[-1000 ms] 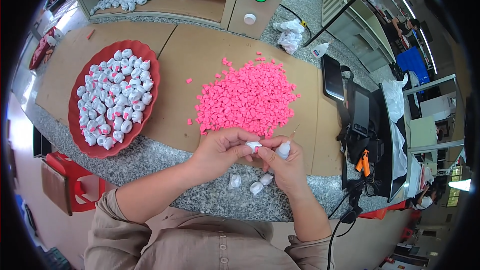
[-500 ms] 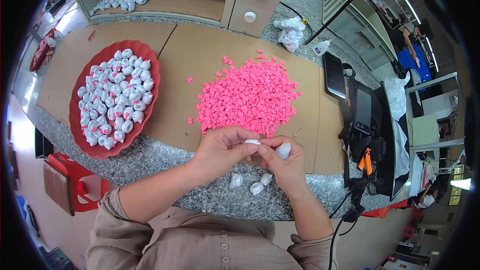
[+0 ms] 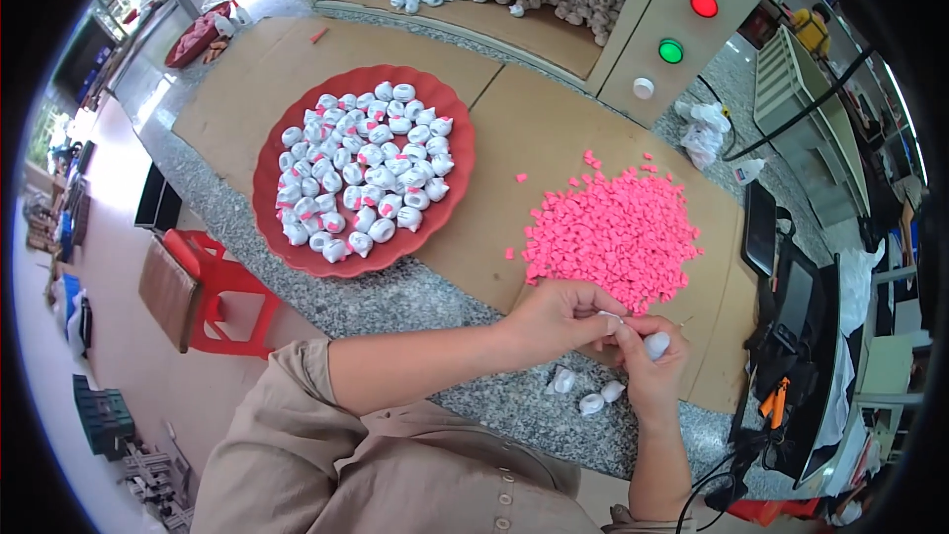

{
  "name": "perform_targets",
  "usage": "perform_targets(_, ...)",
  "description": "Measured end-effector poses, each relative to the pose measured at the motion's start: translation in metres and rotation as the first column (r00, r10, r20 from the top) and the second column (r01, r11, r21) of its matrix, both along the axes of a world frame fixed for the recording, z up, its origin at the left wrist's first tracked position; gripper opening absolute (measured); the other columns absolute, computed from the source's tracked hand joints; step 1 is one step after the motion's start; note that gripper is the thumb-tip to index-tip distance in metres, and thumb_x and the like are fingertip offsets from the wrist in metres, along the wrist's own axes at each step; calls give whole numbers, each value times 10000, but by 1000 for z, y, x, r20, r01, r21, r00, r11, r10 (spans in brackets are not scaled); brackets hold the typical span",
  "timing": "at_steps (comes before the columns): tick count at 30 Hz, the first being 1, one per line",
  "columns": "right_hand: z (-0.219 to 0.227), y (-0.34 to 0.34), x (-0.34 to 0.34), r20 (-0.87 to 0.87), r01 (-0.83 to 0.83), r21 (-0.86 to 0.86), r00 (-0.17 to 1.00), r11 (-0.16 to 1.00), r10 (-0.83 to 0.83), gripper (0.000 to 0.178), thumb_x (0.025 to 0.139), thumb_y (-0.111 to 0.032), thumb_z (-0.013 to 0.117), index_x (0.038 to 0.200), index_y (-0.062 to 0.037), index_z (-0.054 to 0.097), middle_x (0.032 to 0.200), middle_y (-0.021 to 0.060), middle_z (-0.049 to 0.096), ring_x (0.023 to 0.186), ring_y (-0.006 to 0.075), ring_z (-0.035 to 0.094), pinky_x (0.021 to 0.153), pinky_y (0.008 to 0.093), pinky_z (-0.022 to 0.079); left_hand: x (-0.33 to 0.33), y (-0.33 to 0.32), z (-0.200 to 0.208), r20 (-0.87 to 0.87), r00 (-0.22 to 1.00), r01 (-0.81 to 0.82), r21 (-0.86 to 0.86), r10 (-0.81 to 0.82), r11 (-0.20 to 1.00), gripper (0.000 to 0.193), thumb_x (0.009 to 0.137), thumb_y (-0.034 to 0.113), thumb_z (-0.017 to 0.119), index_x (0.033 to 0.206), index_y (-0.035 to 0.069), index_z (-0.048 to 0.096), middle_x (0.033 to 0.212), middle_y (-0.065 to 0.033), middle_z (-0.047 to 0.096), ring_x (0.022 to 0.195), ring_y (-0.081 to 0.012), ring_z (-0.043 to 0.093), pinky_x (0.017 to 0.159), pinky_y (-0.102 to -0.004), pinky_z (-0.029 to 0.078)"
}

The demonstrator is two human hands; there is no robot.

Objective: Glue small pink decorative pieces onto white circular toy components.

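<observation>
White piece (image 3: 611,315), nearly hidden at the fingertips, and it's a tight squeeze: left hand (image 3: 559,324) has thumb and fingers closed on it, right hand (image 3: 650,364) brings its thumb up against it while also gripping a small bottle (image 3: 656,344)! Trouble could come right there: with that grip shared, the bottle might slip, or its thin tip (image 3: 686,320), poking out past the right fingers, might snag or drip. Pinch too hard and the piece could shoot off into the pink bits (image 3: 613,237) just ahead of the fingers, or toward three loose white pieces (image 3: 591,403) just behind them. Any lettering? Well beyond the right fingers, another bottle (image 3: 748,170) wears a label, too small to read
</observation>
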State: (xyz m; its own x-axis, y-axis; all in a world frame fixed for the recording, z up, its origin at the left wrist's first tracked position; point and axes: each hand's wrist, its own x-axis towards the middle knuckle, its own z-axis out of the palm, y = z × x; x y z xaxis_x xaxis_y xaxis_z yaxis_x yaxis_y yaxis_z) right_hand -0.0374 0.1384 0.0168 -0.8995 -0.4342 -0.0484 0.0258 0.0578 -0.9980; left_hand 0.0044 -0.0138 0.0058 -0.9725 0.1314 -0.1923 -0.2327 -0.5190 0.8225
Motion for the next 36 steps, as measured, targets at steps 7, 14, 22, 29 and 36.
perform_targets(7, -5, -2, -3, -35, -15, 59, 999, 998, 17, 74, 765, -26, 593, 807, -3, 536, 740, 66, 594, 641, 95, 575, 513, 192, 455, -1, -4, -6, -36, 999, -6, -45, 4, 999, 166, 824, 96, 528, 961, 3, 540, 830, -30, 572, 717, -79, 532, 634, -219, 473)
perform_targets(14, -4, -1, -1, -48, -12, 31, 999, 999, 14, 69, 765, -16, 590, 804, -2, 535, 736, 63, 592, 656, 100, 579, 524, 195, 459, 0, -3, -6, -74, 997, -14, -61, 10, 998, 166, 823, 91, 526, 963, 2, 540, 823, -31, 572, 706, -82, 533, 634, -222, 476)
perform_targets(22, 1, -1, -5, 38, 27, -26, 999, 999, -26, 130, 755, -72, 604, 845, 0, 544, 673, 34, 544, 509, 65, 484, 438, 193, 391, 5, -9, 9, -197, 970, -182, -186, 145, 966, 153, 808, 58, 527, 945, -3, 556, 739, -17, 565, 660, -75, 528, 594, -207, 449)
perform_targets(29, 9, 15, -20, 283, 84, -269, 959, 960, -4, 214, 781, -99, 505, 964, -29, 419, 648, 38, 479, 513, 103, 480, 428, 233, 395, 39, -126, 52, -643, 684, -527, -762, 344, -376, 163, 719, 122, 624, 852, 40, 580, 829, -97, 597, 709, -231, 561, 645, -326, 439)
perform_targets(36, 8, 17, -17, 177, 11, -196, 984, 981, 24, 273, 817, -175, 518, 1031, -42, 412, 756, 59, 534, 570, 111, 506, 443, 220, 398, 58, -57, 39, -578, 808, -588, -805, -113, -78, 177, 698, 124, 634, 849, 41, 596, 861, -102, 576, 764, -270, 542, 646, -345, 430)
